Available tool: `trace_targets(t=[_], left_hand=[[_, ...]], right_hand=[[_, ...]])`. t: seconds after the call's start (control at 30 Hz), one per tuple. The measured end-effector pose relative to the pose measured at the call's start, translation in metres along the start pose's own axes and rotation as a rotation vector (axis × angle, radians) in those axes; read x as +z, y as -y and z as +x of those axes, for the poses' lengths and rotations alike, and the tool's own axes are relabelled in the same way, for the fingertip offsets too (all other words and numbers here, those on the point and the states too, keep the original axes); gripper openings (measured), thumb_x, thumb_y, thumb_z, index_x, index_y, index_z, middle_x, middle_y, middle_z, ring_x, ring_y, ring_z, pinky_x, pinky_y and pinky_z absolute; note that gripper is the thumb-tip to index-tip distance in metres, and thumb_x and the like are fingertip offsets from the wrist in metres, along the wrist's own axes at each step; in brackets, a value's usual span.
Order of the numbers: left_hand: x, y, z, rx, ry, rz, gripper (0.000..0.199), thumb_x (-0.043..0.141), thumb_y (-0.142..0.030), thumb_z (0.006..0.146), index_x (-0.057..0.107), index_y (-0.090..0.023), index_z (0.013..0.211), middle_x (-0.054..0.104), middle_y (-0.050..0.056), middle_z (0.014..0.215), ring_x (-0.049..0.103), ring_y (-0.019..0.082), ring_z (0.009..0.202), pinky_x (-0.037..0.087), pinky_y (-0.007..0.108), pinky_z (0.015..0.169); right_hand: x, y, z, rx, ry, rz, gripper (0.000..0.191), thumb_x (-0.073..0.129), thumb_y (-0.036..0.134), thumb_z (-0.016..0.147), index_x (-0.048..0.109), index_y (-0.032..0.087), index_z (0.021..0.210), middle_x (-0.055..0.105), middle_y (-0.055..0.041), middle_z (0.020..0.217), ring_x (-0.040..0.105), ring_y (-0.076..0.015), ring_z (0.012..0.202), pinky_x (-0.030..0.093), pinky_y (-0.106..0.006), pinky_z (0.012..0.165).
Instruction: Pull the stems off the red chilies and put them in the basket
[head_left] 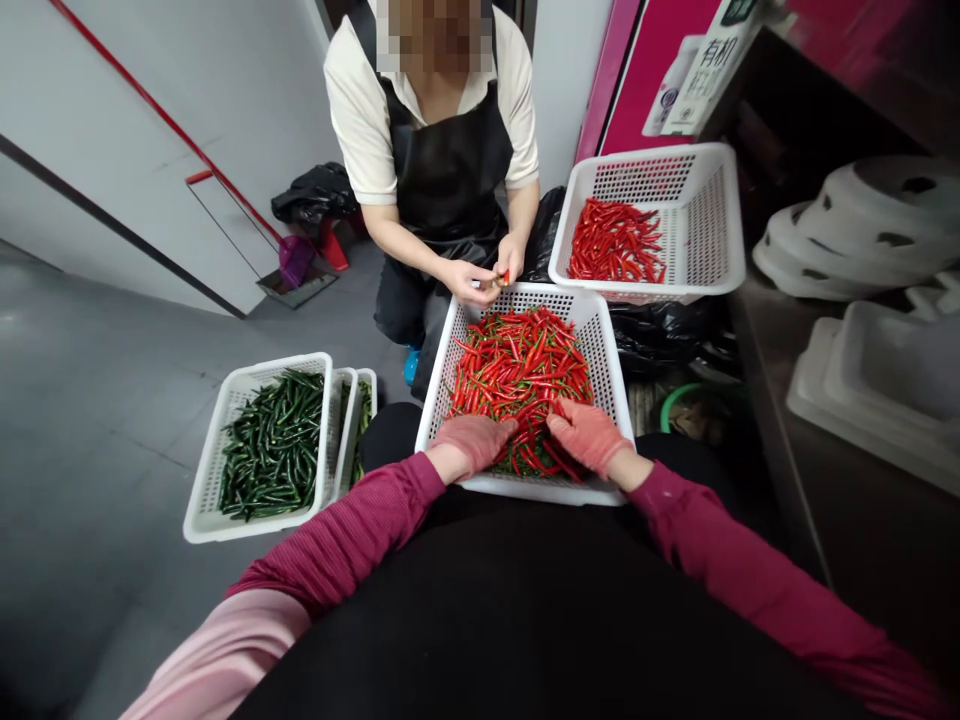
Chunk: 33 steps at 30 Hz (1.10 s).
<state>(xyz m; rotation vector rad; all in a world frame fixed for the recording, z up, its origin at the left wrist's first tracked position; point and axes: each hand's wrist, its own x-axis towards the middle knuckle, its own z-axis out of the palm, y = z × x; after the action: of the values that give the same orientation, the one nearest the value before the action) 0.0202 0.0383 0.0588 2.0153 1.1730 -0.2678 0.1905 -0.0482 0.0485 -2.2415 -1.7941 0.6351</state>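
Observation:
Both of my hands wear orange-pink gloves and work low over the near part of a white perforated basket (433, 405) heaped with red chili peppers (517, 360), many with green stems. My left hand (476, 443) rests at the near left of the heap, its fingers closed together; what they hold, if anything, is hidden. On the near right, my right hand (589, 435) has its thumb and fingers closed on a red chili pepper (556, 407). Other peppers lie between and beneath my hands.
Opposite me, a person in a black apron (450, 150) holds a small piece over the basket. A second white basket (705, 230) with red chilies stands at right, another (202, 480) with green chilies at left. A dustpan (300, 285) and stacked white containers (862, 230) flank us.

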Motion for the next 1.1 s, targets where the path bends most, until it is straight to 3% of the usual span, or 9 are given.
trace_targets(t=[0.1,0.2,0.33,0.43,0.57,0.67,0.8,0.97,1.1], left_hand=[[-0.013,0.009,0.000,-0.115,-0.103,0.326,0.053,0.035,-0.060,0.078,0.065,-0.016,0.075,0.063,0.010,0.079,0.058,0.022,0.078,0.041,0.031,0.069],[-0.013,0.012,-0.002,-0.048,-0.054,0.376,0.052,0.030,-0.057,0.081,0.065,-0.019,0.080,0.064,0.008,0.086,0.059,0.021,0.079,0.041,0.029,0.069],[-0.002,0.008,-0.007,0.004,0.004,0.336,0.046,0.033,-0.051,0.081,0.065,-0.018,0.074,0.064,0.007,0.076,0.059,0.018,0.071,0.039,0.027,0.064],[0.001,0.009,-0.009,0.022,0.003,0.236,0.042,0.036,-0.048,0.080,0.063,-0.019,0.067,0.062,0.004,0.068,0.055,0.016,0.063,0.037,0.025,0.058],[0.005,0.016,-0.006,0.090,0.012,-0.040,0.032,0.046,-0.044,0.075,0.060,-0.018,0.062,0.054,-0.001,0.058,0.047,0.010,0.053,0.032,0.022,0.050],[0.011,0.009,-0.004,0.122,0.159,-0.355,0.034,0.047,-0.049,0.074,0.058,-0.017,0.068,0.050,-0.003,0.058,0.039,0.007,0.045,0.028,0.021,0.044],[0.014,-0.010,-0.004,0.117,0.265,-0.668,0.040,0.045,-0.055,0.073,0.054,-0.016,0.070,0.045,-0.004,0.054,0.032,0.005,0.038,0.023,0.020,0.038],[0.009,-0.014,-0.001,0.142,0.182,-0.566,0.034,0.050,-0.048,0.071,0.049,-0.016,0.060,0.040,-0.005,0.048,0.031,0.006,0.039,0.021,0.021,0.038],[0.008,-0.016,0.004,0.196,-0.040,-0.220,0.028,0.054,-0.035,0.066,0.044,-0.016,0.048,0.035,-0.004,0.046,0.031,0.006,0.046,0.021,0.020,0.042]], right_hand=[[0.016,0.000,0.005,0.087,0.336,-0.155,0.030,0.044,0.036,0.079,0.066,0.020,0.091,0.067,-0.0090,0.088,0.062,-0.0214,0.079,0.041,-0.029,0.068],[0.034,0.014,0.013,0.148,0.492,-0.279,0.035,0.055,0.043,0.071,0.069,0.016,0.089,0.067,-0.0147,0.090,0.063,-0.0290,0.084,0.045,-0.035,0.066],[0.047,0.030,0.027,0.196,0.499,-0.341,0.036,0.067,0.032,0.061,0.069,0.012,0.090,0.066,-0.0183,0.093,0.062,-0.0318,0.087,0.047,-0.037,0.065],[0.042,0.018,0.027,0.259,0.545,-0.291,0.024,0.067,0.026,0.057,0.068,0.012,0.076,0.067,-0.0162,0.082,0.064,-0.0291,0.076,0.047,-0.034,0.059],[0.018,-0.016,0.010,0.192,0.597,0.275,0.018,0.061,0.033,0.064,0.057,0.016,0.058,0.057,-0.0022,0.051,0.051,-0.0116,0.044,0.037,-0.022,0.042],[0.001,-0.027,-0.002,0.179,0.628,0.686,0.024,0.059,0.036,0.067,0.048,0.017,0.056,0.044,0.0051,0.039,0.034,-0.0052,0.031,0.025,-0.020,0.033],[-0.004,-0.019,-0.003,0.142,0.619,0.852,0.026,0.062,0.036,0.064,0.045,0.017,0.059,0.043,0.0074,0.039,0.031,-0.0040,0.030,0.021,-0.018,0.031],[-0.001,-0.008,0.002,0.052,0.649,0.871,0.027,0.060,0.035,0.066,0.042,0.018,0.057,0.042,0.0077,0.039,0.030,-0.0039,0.029,0.020,-0.019,0.030],[0.002,0.000,0.004,0.049,0.681,0.816,0.021,0.057,0.027,0.065,0.040,0.018,0.056,0.040,0.0083,0.038,0.029,-0.0038,0.030,0.020,-0.018,0.031]])
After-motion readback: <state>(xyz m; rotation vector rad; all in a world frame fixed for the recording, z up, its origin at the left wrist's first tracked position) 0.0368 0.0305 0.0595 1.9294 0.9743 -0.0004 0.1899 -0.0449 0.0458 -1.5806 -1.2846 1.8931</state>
